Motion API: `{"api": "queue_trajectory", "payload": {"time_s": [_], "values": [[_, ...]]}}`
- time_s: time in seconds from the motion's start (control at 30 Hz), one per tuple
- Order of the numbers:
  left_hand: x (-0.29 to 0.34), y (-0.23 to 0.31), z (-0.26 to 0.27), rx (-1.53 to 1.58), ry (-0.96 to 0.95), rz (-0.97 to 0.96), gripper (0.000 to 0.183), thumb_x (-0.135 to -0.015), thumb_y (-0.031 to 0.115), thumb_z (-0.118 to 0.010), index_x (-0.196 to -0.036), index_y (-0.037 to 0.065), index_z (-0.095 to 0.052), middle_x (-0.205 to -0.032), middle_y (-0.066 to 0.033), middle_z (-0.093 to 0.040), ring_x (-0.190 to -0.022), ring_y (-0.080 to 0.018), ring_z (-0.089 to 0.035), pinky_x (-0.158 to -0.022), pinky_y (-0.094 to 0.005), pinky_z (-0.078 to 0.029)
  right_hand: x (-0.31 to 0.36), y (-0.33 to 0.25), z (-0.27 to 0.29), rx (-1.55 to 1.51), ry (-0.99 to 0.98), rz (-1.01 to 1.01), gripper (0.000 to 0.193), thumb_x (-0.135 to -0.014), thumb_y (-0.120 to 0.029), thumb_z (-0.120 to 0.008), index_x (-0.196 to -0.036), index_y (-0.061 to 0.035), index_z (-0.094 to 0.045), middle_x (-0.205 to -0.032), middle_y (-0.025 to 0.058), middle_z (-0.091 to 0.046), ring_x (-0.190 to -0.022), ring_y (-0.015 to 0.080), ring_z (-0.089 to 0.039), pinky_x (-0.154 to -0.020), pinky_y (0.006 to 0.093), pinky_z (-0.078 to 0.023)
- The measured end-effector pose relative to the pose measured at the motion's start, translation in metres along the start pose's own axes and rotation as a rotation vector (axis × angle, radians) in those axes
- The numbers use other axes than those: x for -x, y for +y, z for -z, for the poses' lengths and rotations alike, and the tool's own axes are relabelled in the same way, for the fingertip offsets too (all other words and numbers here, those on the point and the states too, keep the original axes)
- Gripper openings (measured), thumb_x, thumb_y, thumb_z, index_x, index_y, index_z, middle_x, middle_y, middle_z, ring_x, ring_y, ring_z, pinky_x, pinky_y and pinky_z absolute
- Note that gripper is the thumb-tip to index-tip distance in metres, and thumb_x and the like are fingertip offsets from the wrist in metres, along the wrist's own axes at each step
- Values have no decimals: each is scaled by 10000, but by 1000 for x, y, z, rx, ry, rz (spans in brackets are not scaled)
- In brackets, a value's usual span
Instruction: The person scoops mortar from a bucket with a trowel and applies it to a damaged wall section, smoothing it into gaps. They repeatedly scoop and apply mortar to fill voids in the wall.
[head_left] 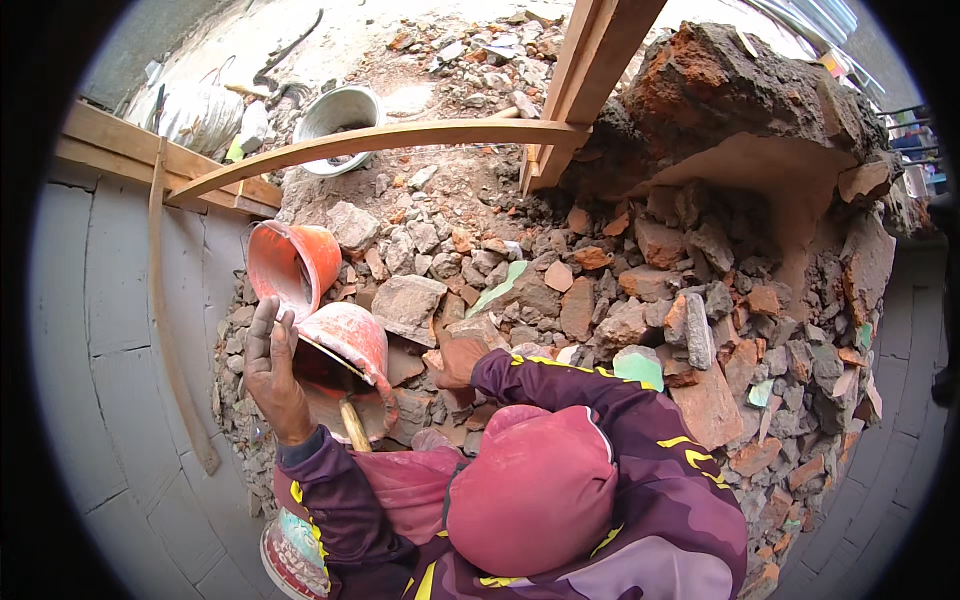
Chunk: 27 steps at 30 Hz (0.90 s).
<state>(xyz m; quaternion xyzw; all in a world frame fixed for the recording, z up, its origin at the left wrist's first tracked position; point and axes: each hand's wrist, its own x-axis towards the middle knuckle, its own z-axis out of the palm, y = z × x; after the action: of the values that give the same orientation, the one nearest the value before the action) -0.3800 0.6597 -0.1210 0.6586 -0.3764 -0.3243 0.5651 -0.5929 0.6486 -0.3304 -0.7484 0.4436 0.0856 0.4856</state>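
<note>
My left hand [277, 375] is raised with its fingers stretched out, beside the rim of a dusty red bucket [350, 332]. Whether it touches that rim I cannot tell. The bucket lies tipped on the rubble, its mouth toward me, with a short wooden handle [353, 425] at its opening. My right hand [458, 362] is down among broken bricks and stones; its fingers are mostly hidden, so a grip cannot be made out. Behind the tipped bucket, a second orange-red bucket [318, 258] lies on its side. Rounded red cloth [530, 490] shows between my purple sleeves.
Heaped rubble [620, 320] spreads ahead and right, below a large overhanging masonry chunk [740, 110]. A curved wooden strip [400, 135] crosses toward an upright timber [585, 80]. A pale bucket [340, 112] stands beyond. Grey block wall [130, 330] borders the left; a paint-stained bucket [292, 550] sits lower left.
</note>
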Motion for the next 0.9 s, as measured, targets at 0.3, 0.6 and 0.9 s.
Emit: {"api": "queue_trajectory", "payload": {"time_s": [0.3, 0.6, 0.9], "values": [[-4, -21, -10, 94, -187, 68, 415, -1017, 113, -557, -1395, -46, -491, -1321, -140, -589, -1155, -195, -613, -976, -301, -497, 185, 48, 161, -434, 771, -63, 635, -674, -189, -789, -1183, 7, -465, -870, 146, -646, -789, 220, -658, -710, 336, -534], [19, -31, -152, -63, -814, 146, 516, -998, 154, -582, -1453, -35, -427, -1363, -156, -565, -1210, -221, -586, -1012, -315, -477, 140, 79, 230, -105, 1742, 2, 601, -719, -212, -866, -1135, 14, -497, -1022, 189, -574, -902, 337, -632, -775, 432, -520], [-59, 38, -272, 256, -706, -34, 414, -1032, 166, -540, -1385, -46, -497, -1318, -146, -595, -1183, -225, -604, -1040, -339, -475, 100, 105, 243, 54, 1837, 147, 596, -729, -264, -881, -1119, 4, -519, -952, 172, -552, -767, 347, -616, -635, 428, -510]]}}
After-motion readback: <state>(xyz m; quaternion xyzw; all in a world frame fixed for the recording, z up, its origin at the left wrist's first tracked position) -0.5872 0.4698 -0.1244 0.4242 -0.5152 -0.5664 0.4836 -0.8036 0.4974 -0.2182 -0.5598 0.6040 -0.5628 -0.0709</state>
